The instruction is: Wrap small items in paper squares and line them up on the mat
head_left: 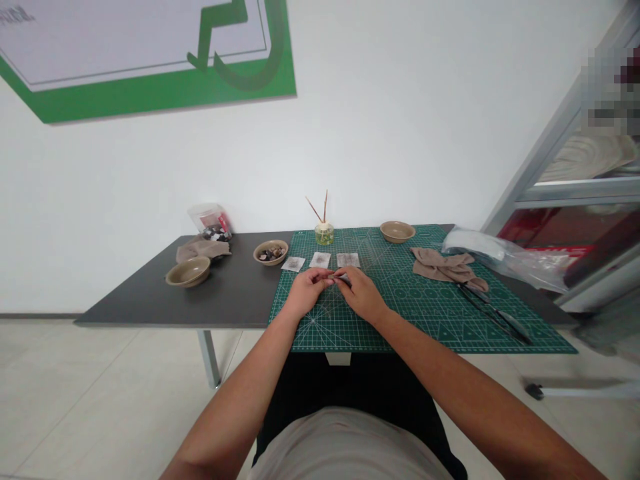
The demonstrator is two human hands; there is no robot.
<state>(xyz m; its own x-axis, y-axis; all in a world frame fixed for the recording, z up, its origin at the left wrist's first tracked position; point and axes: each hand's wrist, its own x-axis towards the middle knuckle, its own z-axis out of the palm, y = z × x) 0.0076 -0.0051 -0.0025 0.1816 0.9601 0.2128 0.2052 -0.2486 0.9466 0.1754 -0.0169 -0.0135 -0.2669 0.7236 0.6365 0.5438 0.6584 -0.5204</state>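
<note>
My left hand (306,291) and my right hand (361,293) meet over the green cutting mat (425,313). Their fingers are pinched together on a small grey packet (340,277) held between them. Just beyond the hands lie three small white sachets (321,261) in a row on the mat's far edge.
A dark table (220,293) holds a bowl of dark pieces (271,253), an empty tan bowl (189,271), another bowl (397,231), a reed diffuser jar (324,233), beige cloths (445,267), scissors (493,313), a plastic bag (500,257) and a jar (214,223). A metal shelf (575,187) stands right.
</note>
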